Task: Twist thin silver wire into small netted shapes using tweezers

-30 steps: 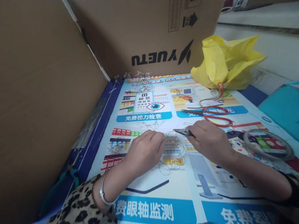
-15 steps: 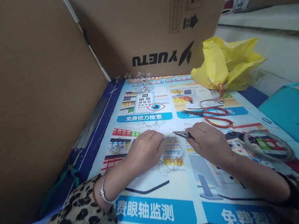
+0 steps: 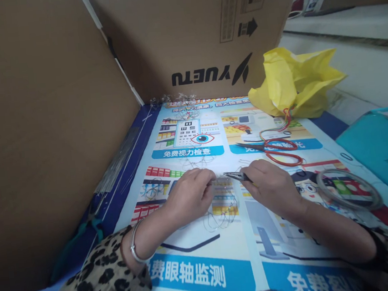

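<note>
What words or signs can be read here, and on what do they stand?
"YUETU", upside down, beside arrow signs: brown cardboard box.
"免费视力检查": colourful printed poster.
"费眼轴监测": same poster, start hidden by leopard-print sleeve.
"免费裂": same poster, cut off at the bottom edge.
Too blurred or covered: poster's top headline, caption under red-handled scissors, box's printed label, teal bag lettering.

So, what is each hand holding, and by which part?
The right hand holds small pliers by the handles, which it hides. The left hand pinches thin wire between fingertips, near the plier tips.
</note>
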`<act>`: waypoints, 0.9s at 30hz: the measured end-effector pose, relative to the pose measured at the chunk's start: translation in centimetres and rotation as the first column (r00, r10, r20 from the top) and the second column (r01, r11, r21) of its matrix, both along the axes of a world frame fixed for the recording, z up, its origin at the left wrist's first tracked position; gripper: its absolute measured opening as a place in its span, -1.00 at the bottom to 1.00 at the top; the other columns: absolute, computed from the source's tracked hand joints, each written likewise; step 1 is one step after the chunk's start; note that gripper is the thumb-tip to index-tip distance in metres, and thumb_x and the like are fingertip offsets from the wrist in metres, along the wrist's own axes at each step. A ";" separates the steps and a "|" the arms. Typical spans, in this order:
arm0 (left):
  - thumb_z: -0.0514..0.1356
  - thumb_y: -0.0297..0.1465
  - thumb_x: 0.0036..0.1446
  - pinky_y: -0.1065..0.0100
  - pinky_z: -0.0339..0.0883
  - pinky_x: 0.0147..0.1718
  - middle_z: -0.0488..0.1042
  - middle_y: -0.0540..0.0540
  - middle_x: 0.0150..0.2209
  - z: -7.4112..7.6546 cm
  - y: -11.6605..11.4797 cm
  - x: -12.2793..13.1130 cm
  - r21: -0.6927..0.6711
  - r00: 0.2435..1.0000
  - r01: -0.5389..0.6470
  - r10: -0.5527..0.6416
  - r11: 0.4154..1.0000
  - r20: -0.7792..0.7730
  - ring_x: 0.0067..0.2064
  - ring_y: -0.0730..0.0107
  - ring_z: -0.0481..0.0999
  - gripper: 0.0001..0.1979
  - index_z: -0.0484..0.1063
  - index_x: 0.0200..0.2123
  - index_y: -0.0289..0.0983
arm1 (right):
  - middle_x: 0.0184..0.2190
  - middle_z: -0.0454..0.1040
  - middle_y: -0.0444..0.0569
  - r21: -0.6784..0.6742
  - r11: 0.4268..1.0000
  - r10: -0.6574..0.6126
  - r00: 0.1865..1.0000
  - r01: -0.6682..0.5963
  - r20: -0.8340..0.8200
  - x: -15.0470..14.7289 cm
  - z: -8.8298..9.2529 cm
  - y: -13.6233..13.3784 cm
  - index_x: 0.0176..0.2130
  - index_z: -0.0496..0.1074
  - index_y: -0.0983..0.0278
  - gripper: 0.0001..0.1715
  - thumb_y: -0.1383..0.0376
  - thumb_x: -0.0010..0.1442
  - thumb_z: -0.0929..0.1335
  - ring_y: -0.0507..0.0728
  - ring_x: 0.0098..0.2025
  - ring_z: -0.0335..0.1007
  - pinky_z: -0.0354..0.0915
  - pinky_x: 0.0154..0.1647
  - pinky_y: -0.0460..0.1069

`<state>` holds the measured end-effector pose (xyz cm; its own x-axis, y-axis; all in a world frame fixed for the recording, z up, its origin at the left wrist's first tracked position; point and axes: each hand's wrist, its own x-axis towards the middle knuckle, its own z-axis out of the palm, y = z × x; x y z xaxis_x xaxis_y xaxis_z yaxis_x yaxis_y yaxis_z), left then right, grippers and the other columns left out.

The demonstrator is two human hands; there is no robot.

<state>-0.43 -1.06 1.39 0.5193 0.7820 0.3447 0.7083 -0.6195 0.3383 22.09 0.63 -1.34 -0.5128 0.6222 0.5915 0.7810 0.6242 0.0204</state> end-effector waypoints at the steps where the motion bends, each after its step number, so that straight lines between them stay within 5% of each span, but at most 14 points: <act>1: 0.04 -0.56 0.05 0.35 0.24 -0.35 0.40 -0.05 -0.39 0.0 0.0 0.0 -0.002 1.000 0.006 -0.006 1.000 0.004 -0.32 0.35 0.37 -0.87 0.26 -0.30 -0.26 | -0.49 0.37 -0.02 0.000 1.000 0.000 1.000 0.000 0.001 0.0 0.0 0.0 -0.42 0.41 0.33 -0.86 0.36 0.14 0.29 0.09 -0.35 0.27 0.14 -0.33 -0.04; 27: 0.08 -0.53 0.06 0.37 0.26 -0.37 0.39 -0.01 -0.44 -0.8 0.1 0.1 0.076 0.998 0.058 -0.060 0.995 0.024 -0.38 0.42 0.37 -0.92 0.25 -0.33 -0.26 | -0.54 0.29 -0.04 0.116 0.992 -0.079 0.978 0.057 0.195 -0.3 0.8 -0.4 -0.46 0.40 0.27 -0.85 0.35 0.13 0.28 0.11 -0.40 0.09 -0.03 -0.37 0.01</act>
<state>-0.34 -0.99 0.64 0.5538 0.7217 0.4153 0.6611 -0.6843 0.3077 21.79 0.26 -0.58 -0.5854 0.5972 0.5483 0.7950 0.5553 0.2441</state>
